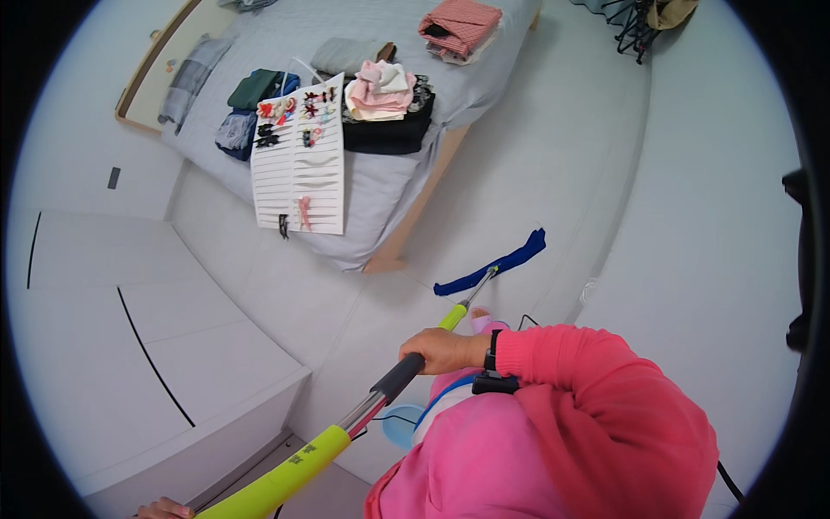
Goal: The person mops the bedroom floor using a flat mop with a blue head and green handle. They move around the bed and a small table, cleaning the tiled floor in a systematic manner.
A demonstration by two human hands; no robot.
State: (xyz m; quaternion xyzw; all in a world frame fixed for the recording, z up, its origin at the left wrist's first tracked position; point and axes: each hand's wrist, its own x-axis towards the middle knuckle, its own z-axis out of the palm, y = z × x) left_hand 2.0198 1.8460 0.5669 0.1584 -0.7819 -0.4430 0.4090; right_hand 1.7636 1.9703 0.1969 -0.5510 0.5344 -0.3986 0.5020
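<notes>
My right hand (pixel 439 351) is wrapped around the dark grey grip of a flat mop's pole (pixel 401 377), with a black band on the wrist. Only the fingers of my left hand (pixel 167 508) show at the bottom left edge, curled at the pole's thick lime-green upper sleeve (pixel 285 477). From my right hand the pole runs away from me to the blue mop head (pixel 519 258), which lies flat on the pale tiled floor (pixel 545 175). The head is just beyond a foot in a pink slipper (pixel 480 318).
A bed (pixel 389 188) bears folded clothes (pixel 389 133) and a white hanging organizer (pixel 318 188) with hair clips. White cabinets (pixel 194 324) stand left, a white wall (pixel 707 214) right. A light-blue bucket (pixel 399 428) is beside me. A folded black-legged frame (pixel 632 32) stands at the far right.
</notes>
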